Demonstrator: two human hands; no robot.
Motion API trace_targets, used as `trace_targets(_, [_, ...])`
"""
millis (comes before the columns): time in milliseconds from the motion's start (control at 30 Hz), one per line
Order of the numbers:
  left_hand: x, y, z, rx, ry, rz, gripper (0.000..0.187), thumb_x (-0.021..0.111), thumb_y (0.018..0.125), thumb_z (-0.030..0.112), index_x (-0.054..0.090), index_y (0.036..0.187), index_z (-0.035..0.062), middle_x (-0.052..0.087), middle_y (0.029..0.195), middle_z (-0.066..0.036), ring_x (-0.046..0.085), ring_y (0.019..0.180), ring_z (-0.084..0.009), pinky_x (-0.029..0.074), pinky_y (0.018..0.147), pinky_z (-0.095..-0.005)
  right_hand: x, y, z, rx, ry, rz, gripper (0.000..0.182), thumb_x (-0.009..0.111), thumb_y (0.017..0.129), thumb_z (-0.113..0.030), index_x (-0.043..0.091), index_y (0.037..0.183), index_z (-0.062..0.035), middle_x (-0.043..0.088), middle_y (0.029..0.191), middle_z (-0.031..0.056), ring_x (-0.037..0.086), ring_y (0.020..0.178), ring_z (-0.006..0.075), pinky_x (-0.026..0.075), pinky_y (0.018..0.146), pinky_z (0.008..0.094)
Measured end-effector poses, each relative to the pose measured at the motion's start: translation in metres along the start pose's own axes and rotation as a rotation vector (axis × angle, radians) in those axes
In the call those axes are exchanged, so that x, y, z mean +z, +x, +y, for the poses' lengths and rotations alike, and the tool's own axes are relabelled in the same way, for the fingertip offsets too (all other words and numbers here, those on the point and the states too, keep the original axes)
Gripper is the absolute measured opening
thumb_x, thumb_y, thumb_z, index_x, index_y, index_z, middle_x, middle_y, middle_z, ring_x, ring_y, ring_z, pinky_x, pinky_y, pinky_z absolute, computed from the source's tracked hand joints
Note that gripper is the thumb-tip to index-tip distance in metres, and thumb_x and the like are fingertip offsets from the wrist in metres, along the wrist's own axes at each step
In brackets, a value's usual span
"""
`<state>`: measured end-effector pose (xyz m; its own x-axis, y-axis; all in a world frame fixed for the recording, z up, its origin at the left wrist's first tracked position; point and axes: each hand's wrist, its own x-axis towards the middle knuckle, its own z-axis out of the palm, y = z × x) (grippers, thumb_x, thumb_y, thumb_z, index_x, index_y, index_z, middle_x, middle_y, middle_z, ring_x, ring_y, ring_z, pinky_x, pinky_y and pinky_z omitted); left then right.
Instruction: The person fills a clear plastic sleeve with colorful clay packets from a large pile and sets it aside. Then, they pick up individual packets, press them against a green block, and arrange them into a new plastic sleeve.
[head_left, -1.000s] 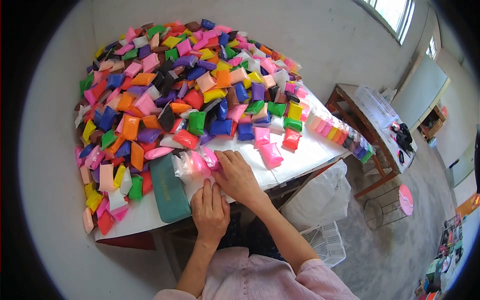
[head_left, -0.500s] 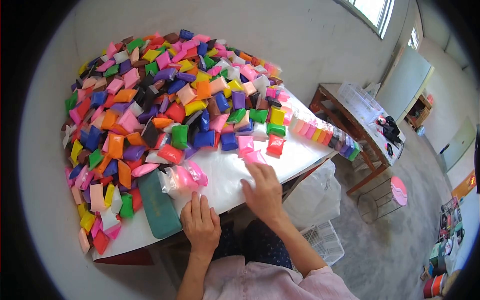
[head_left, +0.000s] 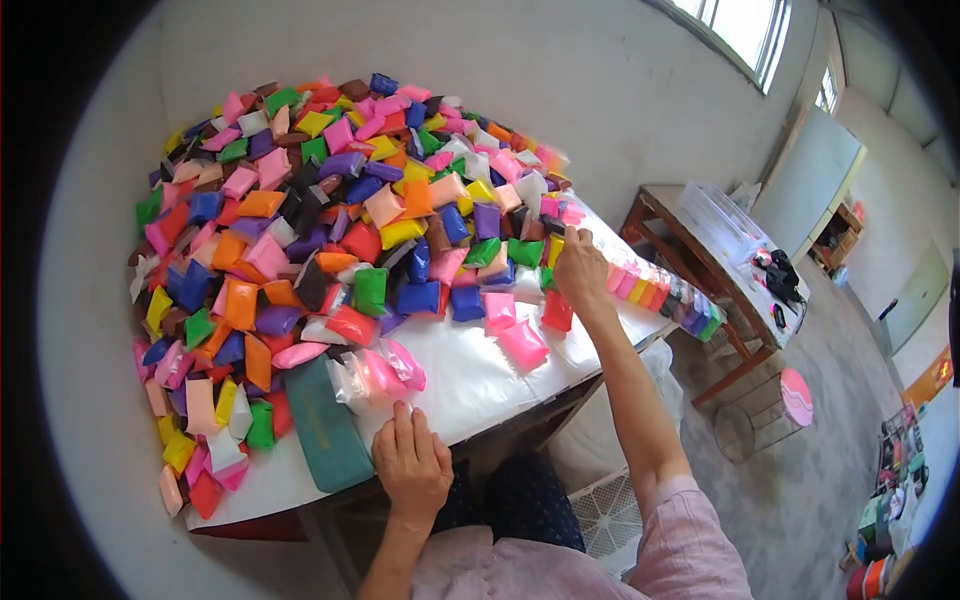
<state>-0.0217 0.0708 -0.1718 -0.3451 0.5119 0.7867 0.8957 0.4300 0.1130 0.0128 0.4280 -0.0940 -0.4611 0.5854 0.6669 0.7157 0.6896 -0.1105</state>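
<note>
My left hand [head_left: 412, 462] lies at the table's front edge, fingers stretched out and nothing held. Just beyond its fingertips sits a small group of clear-wrapped pink packets [head_left: 378, 374]. A dark green case [head_left: 325, 425] lies to its left. My right hand [head_left: 580, 268] reaches over the right edge of the heap of coloured packets [head_left: 290, 235], its fingertips by a dark packet [head_left: 556, 228]; whether it grips one I cannot tell. Below that hand rests a red packet [head_left: 557, 312]. Two pink packets, one [head_left: 523, 345] nearer the edge, lie to its left.
A row of packets in several colours [head_left: 665, 295] runs along the table's right end. The white tabletop [head_left: 470, 390] ends close to my body. Below stand a white plastic basket [head_left: 608, 515] and a pink-topped stool [head_left: 795, 396]. A side table [head_left: 755, 270] holds a clear container.
My right hand has moved away to the upper right, from beside the nearer pink packet to the heap's right edge. The left hand stays at the table edge.
</note>
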Motion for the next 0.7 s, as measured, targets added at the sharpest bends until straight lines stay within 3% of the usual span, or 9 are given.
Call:
trace_targets(167, [0.0, 0.0, -0.002, 0.018, 0.011, -0.012, 0.035, 0.055, 0.089, 0.013, 0.061, 0.116, -0.0079, 0.058, 0.128, -0.024, 0.053, 0.107, -0.0375, 0.043, 0.093, -0.0482, 0.018, 0.019, -0.002, 0.064, -0.087, -0.121, 0.023, 0.064, 0.083, -0.013, 0.063, 0.102, -0.0004, 0.063, 0.1, 0.02, 0.07, 0.086, 0.035, 0.056, 0.07, 0.0419])
trace_targets(267, [0.001, -0.001, -0.003, 0.023, 0.02, -0.008, 0.035, 0.054, 0.09, 0.015, 0.06, 0.116, -0.0082, 0.058, 0.128, -0.024, 0.054, 0.107, -0.0375, 0.043, 0.093, -0.0486, -0.006, 0.017, -0.013, 0.041, -0.108, -0.16, 0.017, 0.066, 0.082, -0.012, 0.067, 0.094, 0.0002, 0.063, 0.102, 0.0191, 0.07, 0.086, 0.0338, 0.056, 0.071, 0.0427])
trace_targets(367, [0.0, -0.002, -0.002, 0.016, -0.006, 0.004, 0.034, 0.055, 0.09, 0.013, 0.06, 0.117, -0.0077, 0.058, 0.128, -0.024, 0.054, 0.105, -0.0378, 0.044, 0.093, -0.0487, -0.04, 0.006, -0.014, -0.003, 0.154, -0.052, 0.021, 0.072, 0.08, -0.016, 0.072, 0.092, 0.0016, 0.066, 0.096, 0.0182, 0.069, 0.082, 0.0307, 0.055, 0.071, 0.0414])
trace_targets(467, [-0.011, 0.006, 0.004, -0.05, -0.183, 0.058, 0.032, 0.059, 0.088, 0.007, 0.061, 0.118, -0.0057, 0.059, 0.125, -0.023, 0.056, 0.101, -0.037, 0.045, 0.09, -0.0466, -0.083, -0.014, -0.013, -0.009, 0.65, 0.039, 0.026, 0.076, 0.082, -0.021, 0.074, 0.097, 0.0004, 0.067, 0.079, 0.01, 0.065, 0.068, 0.0195, 0.051, 0.06, 0.0332])
trace_targets(567, [-0.033, 0.017, 0.023, -0.282, -0.612, 0.014, 0.035, 0.065, 0.084, 0.001, 0.061, 0.119, -0.0028, 0.06, 0.12, -0.021, 0.058, 0.098, -0.035, 0.047, 0.087, -0.0425, -0.138, -0.061, -0.038, 0.398, 1.289, -0.589, 0.028, 0.075, 0.088, -0.025, 0.074, 0.102, -0.0012, 0.06, 0.064, 0.0011, 0.055, 0.058, 0.0092, 0.043, 0.052, 0.0244])
trace_targets(600, [-0.038, 0.021, 0.027, -0.387, -0.781, -0.012, 0.037, 0.067, 0.082, -0.002, 0.061, 0.119, -0.0018, 0.061, 0.117, -0.019, 0.058, 0.097, -0.0343, 0.047, 0.086, -0.0409, -0.135, -0.078, -0.042, 0.388, 1.348, -0.679, 0.026, 0.073, 0.09, -0.025, 0.074, 0.101, -0.0015, 0.057, 0.064, -0.0015, 0.052, 0.056, 0.0062, 0.04, 0.05, 0.0222])
trace_targets(633, [-0.04, 0.025, 0.029, -0.373, -0.757, -0.055, 0.037, 0.067, 0.083, 0.001, 0.06, 0.119, -0.0019, 0.061, 0.114, -0.02, 0.058, 0.098, -0.0348, 0.047, 0.086, -0.0411, -0.132, -0.094, -0.046, 0.377, 1.408, -0.77, 0.024, 0.071, 0.093, -0.025, 0.074, 0.1, -0.0018, 0.055, 0.063, -0.004, 0.049, 0.054, 0.0032, 0.038, 0.048, 0.02])
trace_targets(700, [-0.041, 0.034, 0.029, -0.337, -0.708, -0.134, 0.037, 0.069, 0.084, 0.005, 0.059, 0.12, -0.0022, 0.061, 0.109, -0.02, 0.058, 0.101, -0.0359, 0.048, 0.087, -0.0413, -0.131, -0.117, -0.055, 0.424, 1.504, -0.91, 0.027, 0.07, 0.093, -0.025, 0.073, 0.104, 0.0004, 0.058, 0.066, -0.0013, 0.05, 0.054, 0.0041, 0.039, 0.047, 0.0203])
